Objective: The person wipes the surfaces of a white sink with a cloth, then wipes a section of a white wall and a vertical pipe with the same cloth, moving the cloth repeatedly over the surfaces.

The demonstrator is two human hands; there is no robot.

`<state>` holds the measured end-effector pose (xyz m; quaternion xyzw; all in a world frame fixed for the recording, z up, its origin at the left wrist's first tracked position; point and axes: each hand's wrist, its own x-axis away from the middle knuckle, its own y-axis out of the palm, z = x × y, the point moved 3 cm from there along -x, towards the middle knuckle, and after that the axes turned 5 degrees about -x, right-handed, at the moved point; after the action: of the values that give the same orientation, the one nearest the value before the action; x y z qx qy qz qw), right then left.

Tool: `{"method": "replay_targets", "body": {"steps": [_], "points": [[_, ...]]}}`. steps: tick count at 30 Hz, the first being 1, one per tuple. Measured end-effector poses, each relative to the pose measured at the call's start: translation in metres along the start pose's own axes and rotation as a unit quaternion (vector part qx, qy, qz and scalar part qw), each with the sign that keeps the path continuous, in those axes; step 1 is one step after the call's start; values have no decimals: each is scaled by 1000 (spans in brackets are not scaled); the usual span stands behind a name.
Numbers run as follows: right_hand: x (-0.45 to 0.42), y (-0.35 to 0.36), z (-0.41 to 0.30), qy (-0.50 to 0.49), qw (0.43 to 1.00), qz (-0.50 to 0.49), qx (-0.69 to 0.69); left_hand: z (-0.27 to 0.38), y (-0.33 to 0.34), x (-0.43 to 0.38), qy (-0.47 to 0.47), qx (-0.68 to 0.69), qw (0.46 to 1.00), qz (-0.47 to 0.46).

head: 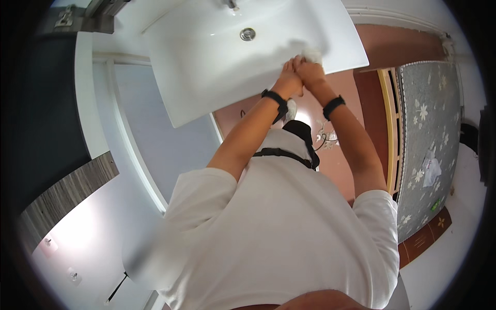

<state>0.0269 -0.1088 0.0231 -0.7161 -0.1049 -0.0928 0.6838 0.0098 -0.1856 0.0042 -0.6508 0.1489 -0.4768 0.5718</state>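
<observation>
My right hand (311,73) is closed on a white, crumpled cloth or paper wad (312,55), which is somewhat blurred, over the front right rim of a white washbasin (201,77). Against it, at the same rim, is my left hand (290,79), its fingers touching the right hand; whether it also holds part of the wad I cannot tell. Farther back in the bowl lie a round metal drain (247,34) and the base of a tap (232,4). Black bands circle both wrists.
Right of me stands a bed or couch with a grey flowered cover (426,116), a crumpled plastic bag (431,169) on it. A white door frame (131,135) and a dark panel with a wood-grain edge (73,186) are at the left. A cable (323,142) is near the reddish floor.
</observation>
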Motion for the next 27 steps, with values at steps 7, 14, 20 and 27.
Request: {"method": "replay_targets", "body": {"steps": [7,14,20,27], "points": [[-24,-45,-170,-17,980,-80,180,-114,56,96,-11,74,996,44],[-47,17,-296,-125,988,29,88,-180,80,208,-136,59,989,-11],[-36,18,-335,-59,992,92,63,-207,112,242,-146,26,988,34],[-18,8,-306,-118,973,80,-182,-199,74,243,-120,-37,991,-42]]}}
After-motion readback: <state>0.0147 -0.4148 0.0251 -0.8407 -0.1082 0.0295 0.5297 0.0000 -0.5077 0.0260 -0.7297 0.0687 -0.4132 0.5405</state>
